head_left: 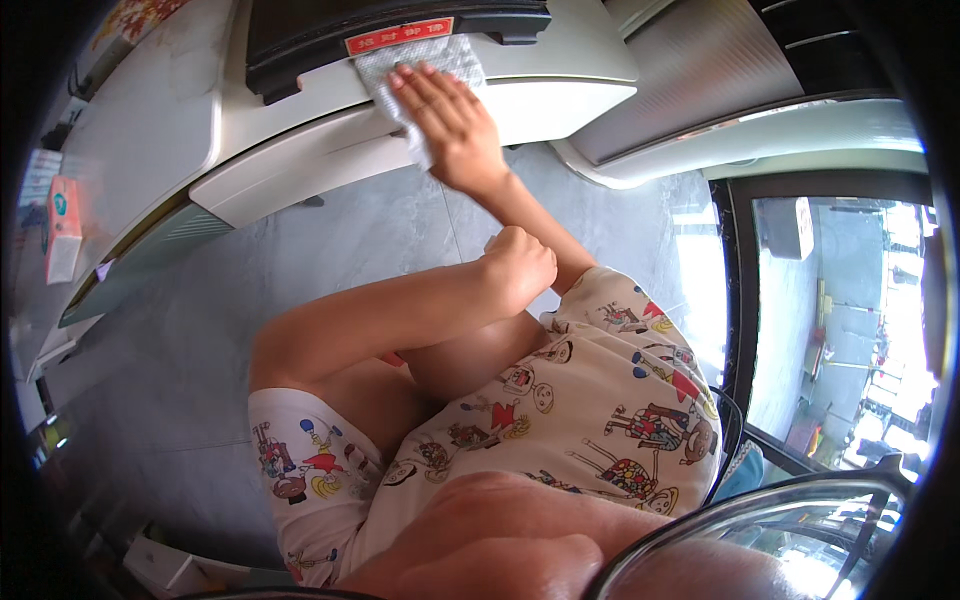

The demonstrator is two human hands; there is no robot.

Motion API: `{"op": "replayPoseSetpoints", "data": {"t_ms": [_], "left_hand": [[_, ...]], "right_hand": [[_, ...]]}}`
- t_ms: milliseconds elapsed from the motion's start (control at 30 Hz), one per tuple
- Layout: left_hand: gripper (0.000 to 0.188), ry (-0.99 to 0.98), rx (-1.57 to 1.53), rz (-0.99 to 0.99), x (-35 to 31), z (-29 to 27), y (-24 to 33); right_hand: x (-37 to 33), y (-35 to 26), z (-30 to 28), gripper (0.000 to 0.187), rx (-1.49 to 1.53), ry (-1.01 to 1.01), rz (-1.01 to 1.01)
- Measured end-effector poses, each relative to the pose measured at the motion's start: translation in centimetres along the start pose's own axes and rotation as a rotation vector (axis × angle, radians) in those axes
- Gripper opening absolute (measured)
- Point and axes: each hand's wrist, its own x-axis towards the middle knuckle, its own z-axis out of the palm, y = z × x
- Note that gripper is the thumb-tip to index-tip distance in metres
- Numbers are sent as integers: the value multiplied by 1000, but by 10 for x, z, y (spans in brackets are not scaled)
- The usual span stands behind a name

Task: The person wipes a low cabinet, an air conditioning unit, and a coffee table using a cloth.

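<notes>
I have the right hand (458, 135) flat on a pale grey cloth (462, 62), fingers extended, close together. Cloth lies at the front edge of the white surface (285, 118), by the red label (400, 36) on the black stand (330, 58). Left hand (522, 268): fingers curled narrow near right forearm (548, 225); I cannot tell whether anything is inside.

From my distant post I see a bright, daylit view, the light entering at right through the dark-framed glazing (835, 320), which burns out to white and throws glare on the grey floor (380, 232). The right hand (450, 125) and cloth (460, 62) read fairly sharp, while the lower left is dim and blurred. The white cabinet (150, 125) bows toward a black rim.
</notes>
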Motion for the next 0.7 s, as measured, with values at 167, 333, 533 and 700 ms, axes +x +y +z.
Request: {"op": "replayPoseSetpoints", "data": {"t_ms": [167, 333, 533, 700], "left_hand": [[20, -40, 19, 37, -19, -14, -8], [22, -75, 4, 18, -8, -12, -4], [24, 76, -47, 99, -13, -11, -3], [26, -138, -39, 66, -11, -27, -3]], "right_hand": [[-13, 31, -12, 41, -199, 123, 212], [-13, 6, -15, 37, 68, 84, 197], [-18, 30, -70, 29, 714, 452, 1183], [-9, 76, -101, 31, 1543, 850, 958]]}}
